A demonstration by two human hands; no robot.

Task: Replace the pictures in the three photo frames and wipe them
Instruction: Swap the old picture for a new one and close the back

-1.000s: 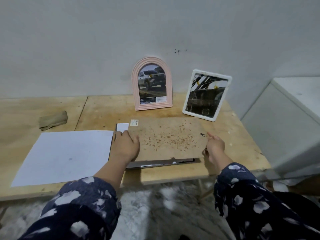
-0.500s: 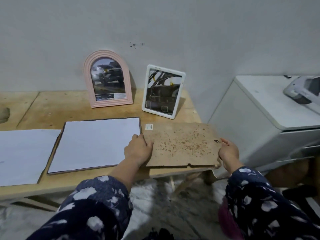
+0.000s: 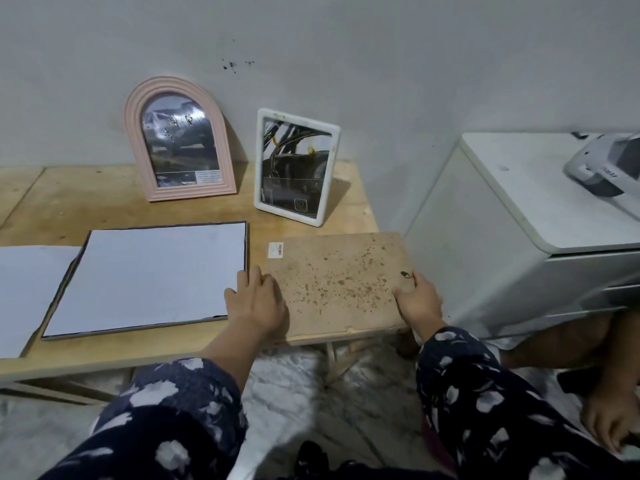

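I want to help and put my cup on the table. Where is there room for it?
There is bare wood on the table left of the pink arched frame, behind the white sheets. A smaller bare strip lies between the white frame and the brown backing board. The front is crowded: both hands hold the board, beside the big flat frame.
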